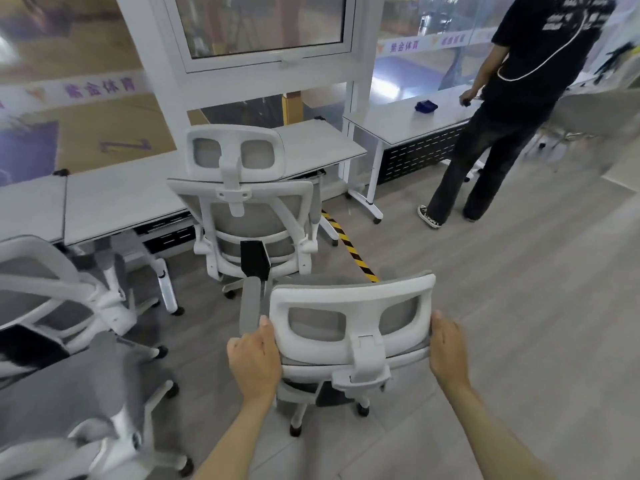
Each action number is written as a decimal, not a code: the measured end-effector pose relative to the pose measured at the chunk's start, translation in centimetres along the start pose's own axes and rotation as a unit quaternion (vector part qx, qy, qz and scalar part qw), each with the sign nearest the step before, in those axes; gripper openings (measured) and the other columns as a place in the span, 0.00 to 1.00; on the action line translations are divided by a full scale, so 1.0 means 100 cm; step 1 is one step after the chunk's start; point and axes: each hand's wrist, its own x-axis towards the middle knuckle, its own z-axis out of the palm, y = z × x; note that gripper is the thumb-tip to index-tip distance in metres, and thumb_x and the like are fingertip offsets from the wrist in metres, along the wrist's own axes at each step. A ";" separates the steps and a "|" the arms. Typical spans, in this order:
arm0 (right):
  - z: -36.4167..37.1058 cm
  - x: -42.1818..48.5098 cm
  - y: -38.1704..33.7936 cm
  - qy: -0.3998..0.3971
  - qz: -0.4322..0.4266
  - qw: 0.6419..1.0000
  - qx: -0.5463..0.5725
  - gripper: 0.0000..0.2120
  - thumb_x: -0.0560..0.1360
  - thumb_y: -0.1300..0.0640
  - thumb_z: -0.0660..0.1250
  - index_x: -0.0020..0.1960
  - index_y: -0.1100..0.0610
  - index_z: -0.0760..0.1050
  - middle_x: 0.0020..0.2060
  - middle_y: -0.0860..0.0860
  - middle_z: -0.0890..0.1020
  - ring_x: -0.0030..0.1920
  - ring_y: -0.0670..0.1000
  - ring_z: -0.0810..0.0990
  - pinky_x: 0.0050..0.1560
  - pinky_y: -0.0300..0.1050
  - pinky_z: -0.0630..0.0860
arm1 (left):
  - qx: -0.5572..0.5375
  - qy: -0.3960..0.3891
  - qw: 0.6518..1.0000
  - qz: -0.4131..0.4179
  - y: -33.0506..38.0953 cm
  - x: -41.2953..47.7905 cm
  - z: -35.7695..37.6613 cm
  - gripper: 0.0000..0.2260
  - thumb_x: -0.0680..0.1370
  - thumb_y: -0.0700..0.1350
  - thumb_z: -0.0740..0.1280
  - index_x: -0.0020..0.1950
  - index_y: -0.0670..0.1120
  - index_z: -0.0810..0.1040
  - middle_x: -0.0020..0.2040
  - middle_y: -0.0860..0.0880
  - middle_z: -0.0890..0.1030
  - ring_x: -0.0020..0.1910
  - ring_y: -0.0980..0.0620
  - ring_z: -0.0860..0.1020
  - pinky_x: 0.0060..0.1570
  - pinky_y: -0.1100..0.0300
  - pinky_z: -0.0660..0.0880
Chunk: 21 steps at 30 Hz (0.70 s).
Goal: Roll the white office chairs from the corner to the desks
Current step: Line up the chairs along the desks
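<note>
Left hand (254, 362) and right hand (448, 351) are gripping, fingers curling round its nine-to-three ends, the headrest (346, 295) of a white office chair (311, 370) standing at twelve o'clock, a desk (408, 121) waiting toward one o'clock.

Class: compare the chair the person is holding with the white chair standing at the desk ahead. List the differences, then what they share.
1. The held chair has the left hand and right hand gripping its headrest edges; the desk chair is untouched.
2. The desk chair stands at the desk; the held chair stands on open floor behind it.
Shared: white frame, grey mesh, two-opening headrest.
</note>
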 end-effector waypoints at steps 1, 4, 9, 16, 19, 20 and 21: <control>-0.008 0.002 0.004 -0.015 -0.006 1.000 -0.015 0.23 0.85 0.42 0.46 0.34 0.45 0.64 0.31 0.46 0.72 0.38 0.51 0.70 0.39 0.50 0.68 | 0.021 0.004 0.999 0.025 0.006 -0.009 -0.003 0.26 0.84 0.50 0.51 0.27 0.46 0.69 0.23 0.57 0.62 0.22 0.60 0.60 0.41 0.55 0.65; -0.033 0.001 0.007 -0.058 -0.002 0.998 -0.029 0.24 0.85 0.40 0.46 0.34 0.45 0.66 0.33 0.46 0.75 0.41 0.52 0.73 0.41 0.51 0.69 | 0.068 -0.004 0.997 0.038 0.019 -0.033 -0.007 0.23 0.83 0.46 0.50 0.40 0.38 0.80 0.26 0.58 0.59 0.25 0.64 0.54 0.39 0.55 0.61; -0.072 -0.013 0.020 -0.099 0.022 0.995 0.009 0.24 0.85 0.37 0.46 0.39 0.45 0.73 0.39 0.44 0.77 0.47 0.49 0.73 0.48 0.53 0.71 | 0.054 -0.067 0.996 -0.016 0.029 -0.066 -0.006 0.23 0.84 0.52 0.46 0.44 0.48 0.77 0.23 0.56 0.66 0.22 0.54 0.65 0.40 0.51 0.71; -0.111 0.004 0.093 -0.100 0.150 0.979 0.095 0.35 0.76 0.23 0.51 0.48 0.51 0.81 0.50 0.53 0.83 0.56 0.52 0.80 0.60 0.64 0.77 | -0.072 -0.093 0.988 -0.096 0.085 -0.136 -0.009 0.32 0.82 0.63 0.47 0.25 0.48 0.68 0.22 0.50 0.74 0.29 0.52 0.76 0.57 0.55 0.65; -0.143 -0.009 0.073 -0.072 0.193 0.971 0.118 0.36 0.75 0.24 0.54 0.44 0.55 0.81 0.51 0.55 0.83 0.56 0.55 0.81 0.59 0.64 0.78 | -0.086 -0.105 0.988 -0.079 0.097 -0.166 -0.008 0.35 0.81 0.69 0.42 0.25 0.48 0.68 0.23 0.49 0.74 0.30 0.54 0.75 0.55 0.54 0.66; -0.156 -0.014 0.063 -0.067 0.202 0.969 0.128 0.35 0.76 0.26 0.55 0.44 0.57 0.82 0.50 0.57 0.84 0.55 0.57 0.82 0.56 0.62 0.80 | -0.091 -0.108 0.987 -0.071 0.102 -0.174 -0.008 0.35 0.79 0.70 0.41 0.25 0.49 0.67 0.24 0.50 0.74 0.30 0.55 0.75 0.54 0.54 0.65; -0.168 -0.017 0.054 -0.065 0.204 0.967 0.138 0.34 0.78 0.29 0.56 0.45 0.59 0.82 0.50 0.59 0.84 0.53 0.57 0.83 0.52 0.58 0.81 | -0.095 -0.110 0.987 -0.063 0.106 -0.180 -0.007 0.33 0.79 0.70 0.40 0.25 0.51 0.66 0.24 0.50 0.73 0.31 0.55 0.75 0.54 0.54 0.65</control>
